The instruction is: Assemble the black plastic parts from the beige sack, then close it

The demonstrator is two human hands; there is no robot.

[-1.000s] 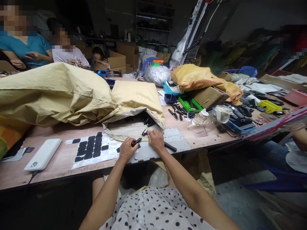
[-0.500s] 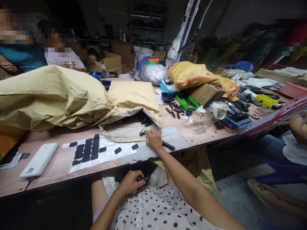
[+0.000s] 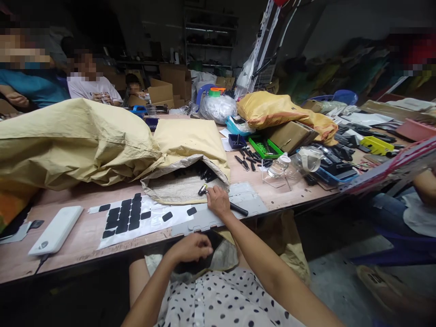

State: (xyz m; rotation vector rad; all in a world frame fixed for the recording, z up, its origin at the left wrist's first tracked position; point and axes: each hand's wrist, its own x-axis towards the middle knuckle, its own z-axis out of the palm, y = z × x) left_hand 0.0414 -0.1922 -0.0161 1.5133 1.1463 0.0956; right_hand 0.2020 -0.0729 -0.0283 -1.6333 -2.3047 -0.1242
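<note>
My right hand (image 3: 218, 200) is closed around a small hammer (image 3: 239, 209) at the table's front edge. Its shiny metal head points left, and its black handle sticks out to the right over a grey sheet (image 3: 250, 195). Just behind the hammer head lies the mouth of a cream sack (image 3: 190, 134), with dark pieces inside. My left hand (image 3: 193, 247) hovers below the table edge, over an open sack (image 3: 225, 255) on my lap. Its fingers are loosely bent, and nothing shows in them. Black rounded patches (image 3: 124, 213) stick to a white sheet left of the hammer.
A white power bank (image 3: 56, 229) with a cable lies at the left. Another full sack (image 3: 75, 141) stands behind it. To the right are a green tray (image 3: 265, 146), a glass jar (image 3: 278, 166) and a blue tray (image 3: 335, 175) of black parts. People sit across the table and at the right.
The dark flat piece in my left hand is gone from view, and that hand has risen slightly with its fingers loosened. My right hand still grips the hammer in nearly the same place.
</note>
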